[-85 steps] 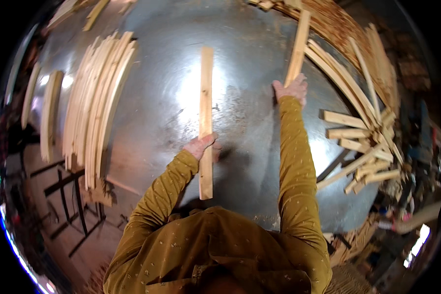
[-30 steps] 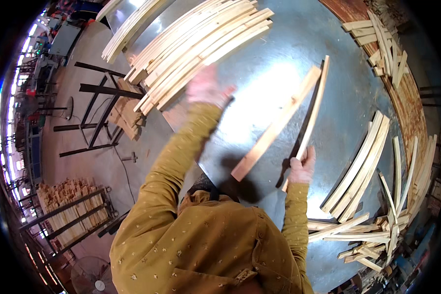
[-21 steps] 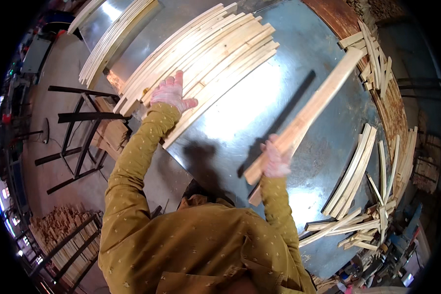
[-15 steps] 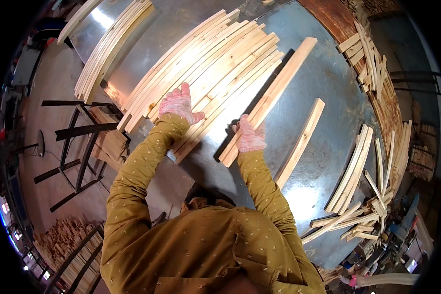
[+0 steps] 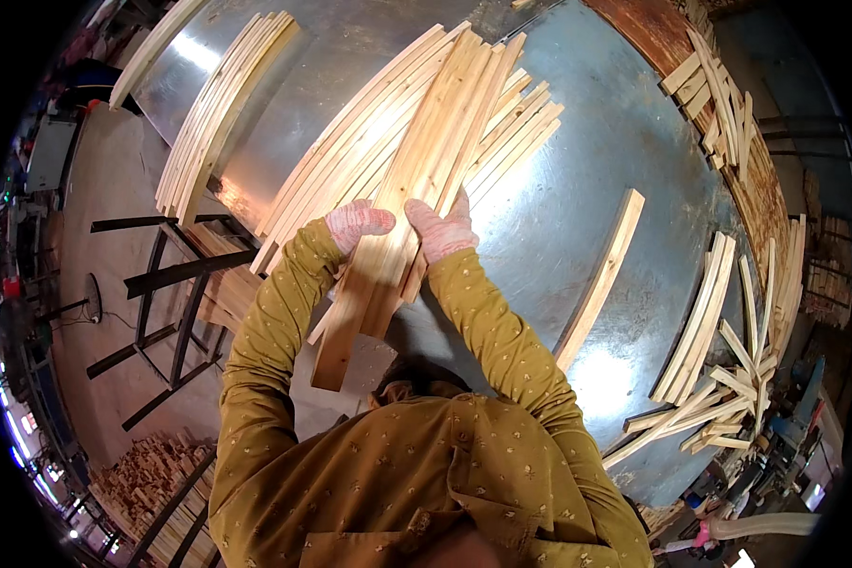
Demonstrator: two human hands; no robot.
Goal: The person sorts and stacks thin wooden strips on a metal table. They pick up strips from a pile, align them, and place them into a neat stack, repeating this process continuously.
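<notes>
From the head view, your left hand (image 5: 358,221) and your right hand (image 5: 442,230) both clasp a bundle of wooden slats (image 5: 417,189), the left closed on its left edge and the right closed on its right edge, fingers wrapped over the top boards. The bundle runs from just in front of your chest, where its near end overhangs the surface (image 5: 559,180), up and away over the shiny metal sheet. It lies on top of a wider fan of slats (image 5: 521,123) that spreads out to the bundle's right and left, touching it from beneath. To the right of the bundle, well apart from it, a single slat (image 5: 603,277) lies alone on the bare metal, slanted the same way. Farther right of the bundle, by the rim of the surface, a small stack of slats (image 5: 702,312) lies beside a loose heap of short offcuts (image 5: 729,417). To the left of the bundle, another stack of long slats (image 5: 220,114) rests near the far left edge of the surface, and below that a black metal frame (image 5: 161,284) stands on the floor.
</notes>
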